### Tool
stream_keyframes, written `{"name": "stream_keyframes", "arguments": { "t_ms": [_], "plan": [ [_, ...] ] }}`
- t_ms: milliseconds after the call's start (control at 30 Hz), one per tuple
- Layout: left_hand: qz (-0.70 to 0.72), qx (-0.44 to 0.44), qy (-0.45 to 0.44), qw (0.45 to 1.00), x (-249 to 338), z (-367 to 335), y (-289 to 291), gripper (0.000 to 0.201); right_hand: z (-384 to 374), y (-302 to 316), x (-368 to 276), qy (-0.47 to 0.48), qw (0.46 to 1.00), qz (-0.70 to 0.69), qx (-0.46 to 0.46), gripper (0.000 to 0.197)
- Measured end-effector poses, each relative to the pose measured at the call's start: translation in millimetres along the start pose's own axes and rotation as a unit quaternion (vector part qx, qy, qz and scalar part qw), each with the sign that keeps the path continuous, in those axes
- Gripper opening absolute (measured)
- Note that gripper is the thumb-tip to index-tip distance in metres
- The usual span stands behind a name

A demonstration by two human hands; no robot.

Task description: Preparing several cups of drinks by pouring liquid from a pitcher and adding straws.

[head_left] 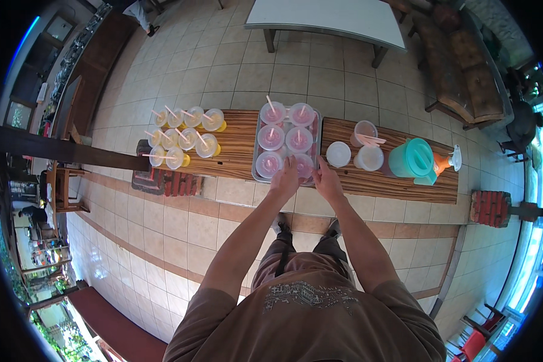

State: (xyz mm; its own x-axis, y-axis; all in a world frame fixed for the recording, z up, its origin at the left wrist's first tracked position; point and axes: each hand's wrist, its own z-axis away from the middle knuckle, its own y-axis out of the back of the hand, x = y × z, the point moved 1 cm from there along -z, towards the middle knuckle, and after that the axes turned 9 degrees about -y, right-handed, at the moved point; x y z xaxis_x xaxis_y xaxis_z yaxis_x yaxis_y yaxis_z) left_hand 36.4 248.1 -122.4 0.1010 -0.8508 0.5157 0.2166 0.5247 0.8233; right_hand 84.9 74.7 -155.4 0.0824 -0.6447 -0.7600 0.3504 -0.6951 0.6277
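A silver metal tray holds several clear plastic cups of pink drink with domed lids. My left hand reaches between the two nearest cups, its fingers curled against the near right cup. On that cup's other side is my right hand, beside the tray's right rim, with the thumb toward the cup. The fingers partly hide the cup's lower part. Straws stand in the far cups, such as the far left one; no straw shows clearly in the cup between my hands.
The tray stands on a striped wooden bench. Yellow drinks with straws group at its left. To the right are a stack of lids, cups, straws, a turquoise pitcher and an orange spray bottle. A dark post crosses at left.
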Motion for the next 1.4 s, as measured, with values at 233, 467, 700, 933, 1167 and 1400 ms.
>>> {"name": "stream_keyframes", "arguments": {
  "t_ms": [233, 467, 700, 933, 1167, 1400],
  "plan": [
    [0.017, -0.014, -0.003, 1.0, 3, -8, -1, 0.102, 3, 0, 9, -0.039, 0.997, -0.059, -0.008, 0.049],
    [-0.005, -0.01, 0.005, 1.0, -3, -11, -8, 0.101, 5, 42, -17, 0.01, 0.987, 0.015, 0.161, 0.023],
    [0.004, -0.037, 0.051, 0.998, 5, -15, -1, 0.103, -22, 143, -24, -0.057, 0.929, 0.133, 0.341, 0.028],
    [-0.04, -0.042, 0.049, 0.997, 13, -6, 2, 0.107, -42, 162, 17, -0.072, 0.932, 0.14, 0.327, 0.029],
    [-0.022, -0.024, 0.048, 0.998, 7, -3, -3, 0.107, -47, 161, 31, -0.036, 0.941, 0.129, 0.312, 0.014],
    [-0.016, -0.029, 0.055, 0.998, 8, -5, 0, 0.105, -48, 166, 25, -0.03, 0.94, 0.099, 0.325, 0.01]
  ]
}}
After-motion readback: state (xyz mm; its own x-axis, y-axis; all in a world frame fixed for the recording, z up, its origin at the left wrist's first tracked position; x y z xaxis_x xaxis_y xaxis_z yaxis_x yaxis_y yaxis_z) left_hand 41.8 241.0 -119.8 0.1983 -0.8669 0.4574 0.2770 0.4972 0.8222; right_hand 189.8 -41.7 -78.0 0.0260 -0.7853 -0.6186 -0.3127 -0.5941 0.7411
